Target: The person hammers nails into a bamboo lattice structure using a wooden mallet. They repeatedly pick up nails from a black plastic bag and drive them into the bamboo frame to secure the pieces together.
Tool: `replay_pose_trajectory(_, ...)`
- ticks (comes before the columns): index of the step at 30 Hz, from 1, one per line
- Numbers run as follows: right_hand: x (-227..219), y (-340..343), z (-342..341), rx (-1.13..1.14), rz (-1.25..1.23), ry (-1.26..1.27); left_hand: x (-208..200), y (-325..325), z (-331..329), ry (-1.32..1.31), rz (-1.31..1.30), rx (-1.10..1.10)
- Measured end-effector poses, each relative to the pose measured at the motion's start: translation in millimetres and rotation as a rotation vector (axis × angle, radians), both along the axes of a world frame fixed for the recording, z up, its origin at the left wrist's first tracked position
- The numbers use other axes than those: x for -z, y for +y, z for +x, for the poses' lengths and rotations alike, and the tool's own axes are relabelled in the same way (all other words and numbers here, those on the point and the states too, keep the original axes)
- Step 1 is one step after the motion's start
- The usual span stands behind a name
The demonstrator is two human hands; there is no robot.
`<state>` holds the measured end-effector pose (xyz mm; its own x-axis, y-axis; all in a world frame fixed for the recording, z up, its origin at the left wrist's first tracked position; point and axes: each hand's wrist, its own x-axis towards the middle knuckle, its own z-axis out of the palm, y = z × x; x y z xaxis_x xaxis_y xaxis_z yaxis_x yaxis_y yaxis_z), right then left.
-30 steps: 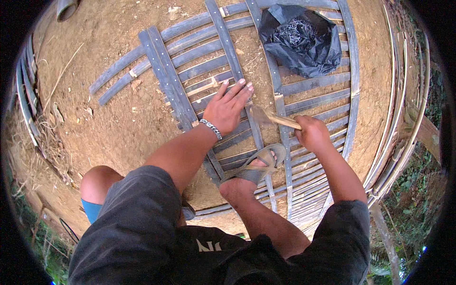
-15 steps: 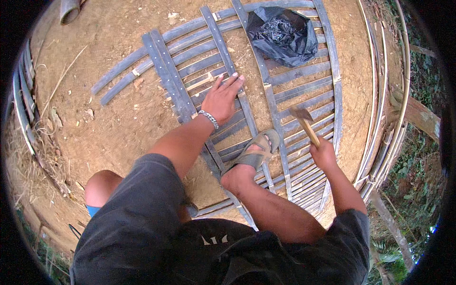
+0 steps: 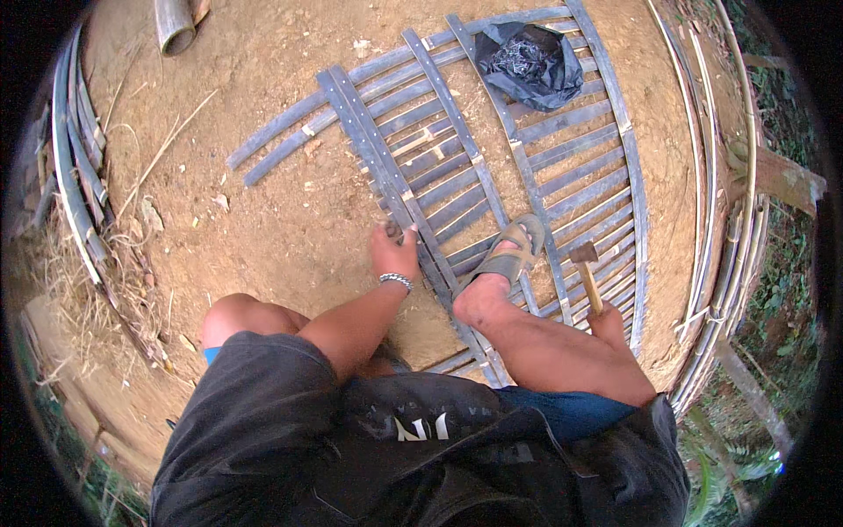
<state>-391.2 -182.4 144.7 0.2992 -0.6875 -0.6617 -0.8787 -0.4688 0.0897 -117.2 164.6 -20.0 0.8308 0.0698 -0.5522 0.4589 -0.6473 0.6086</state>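
Observation:
A slatted bamboo frame (image 3: 549,186) of dark strips lies on the ground, with nail heads dotting its paired left strips. At the edge of those strips, my left hand (image 3: 395,253) has its fingers bent around the rim, a chain bracelet on the wrist. My right hand (image 3: 608,325) is closed round the wooden handle of a hammer (image 3: 592,283), its metal head raised over the frame's right part. My sandalled foot (image 3: 514,250) presses on the frame between the two hands. A black plastic bag (image 3: 534,75) full of nails rests open on its far end.
Long bamboo poles (image 3: 736,237) run along the right side, beside greenery. Dark bamboo strips (image 3: 77,167) and dry straw are heaped at the left. A cut bamboo tube (image 3: 176,33) lies at the far left on bare earth.
My left hand has come back from the middle strip to the frame's left edge, its fingers now bent. The hammer has dropped slightly toward me. The view has shifted, moving the frame rightward.

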Motion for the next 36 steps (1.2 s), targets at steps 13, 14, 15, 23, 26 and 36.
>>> replay_pose_trajectory(13, -9.2, 33.8, 16.2, 0.045, 0.051, -0.036, 19.9, -7.9, -4.6, -0.005, -0.083, -0.119)
replay_pose_trajectory(14, -11.7, 32.7, 8.4, 0.08, 0.036, 0.0, 27.5, -5.6, -5.7, -0.015, -0.096, -0.12)
replay_pose_trajectory(15, -18.0, 31.9, 1.8, 0.078, 0.027, 0.02, 30.0, -3.0, -4.1, -0.027, -0.106, -0.122)
replay_pose_trajectory(23, -140.5, 3.3, -172.0, 0.453, -0.235, -0.082, 6.3, -4.8, 11.1, 0.122, 0.096, 0.003)
replay_pose_trajectory(26, -193.1, 14.5, -213.7, 0.426, -0.328, -0.172, -14.3, -7.7, 17.0, 0.154, 0.094, 0.015)
replay_pose_trajectory(36, -147.8, -0.4, -96.8, 0.047, -0.383, -0.137, 1.4, 0.3, 16.0, 0.13, 0.069, 0.003)
